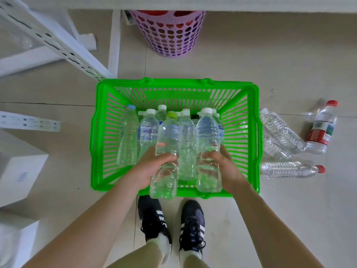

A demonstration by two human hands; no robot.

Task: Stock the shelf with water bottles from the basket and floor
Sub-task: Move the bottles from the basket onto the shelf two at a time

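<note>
A bright green slatted basket stands on the tiled floor, holding several clear water bottles upright. My left hand grips a clear bottle with a yellow-green cap, lifted above the basket's near edge. My right hand grips a clear bottle with a white cap beside it. To the right of the basket, several bottles lie on the floor: a red-labelled one, crinkled clear ones, and a red-capped one.
A white metal shelf frame with a slotted upright rises at the upper left. A purple hamper with heart-shaped holes stands behind the basket. White boxes sit at the left. My two dark shoes are just below the basket.
</note>
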